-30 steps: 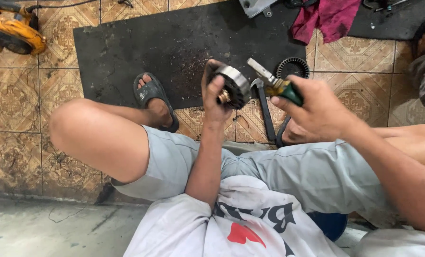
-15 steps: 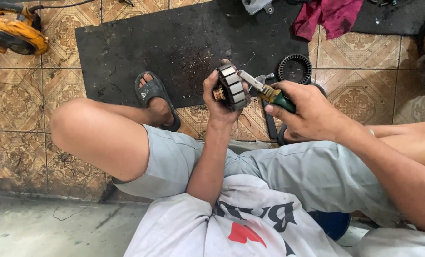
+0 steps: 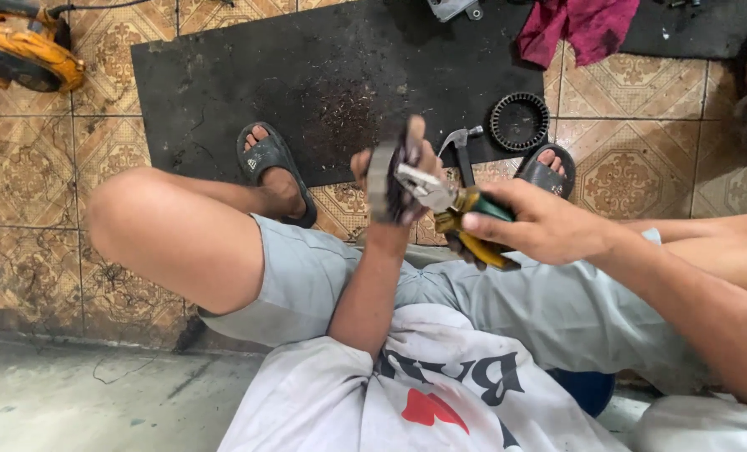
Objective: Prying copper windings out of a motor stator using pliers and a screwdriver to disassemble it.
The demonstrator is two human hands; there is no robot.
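Note:
My left hand (image 3: 394, 180) grips a round grey metal motor part (image 3: 383, 182), held edge-on above my knees. My right hand (image 3: 541, 224) is closed around the green and yellow handles of a pair of pliers (image 3: 453, 205). The plier jaws (image 3: 411, 178) touch the face of the motor part. Behind the hands a small hammer (image 3: 461, 151) lies on the floor by my right foot.
A black rubber mat (image 3: 323, 75) covers the patterned tiles ahead. On its right edge lies a black round fan part (image 3: 519, 121). A red cloth (image 3: 587, 25) sits at the top, an orange power tool (image 3: 22, 54) at the top left. My feet wear dark sandals (image 3: 269, 159).
The left hand has turned the motor part from showing its face to edge-on. The right hand has brought the pliers lower and onto the part.

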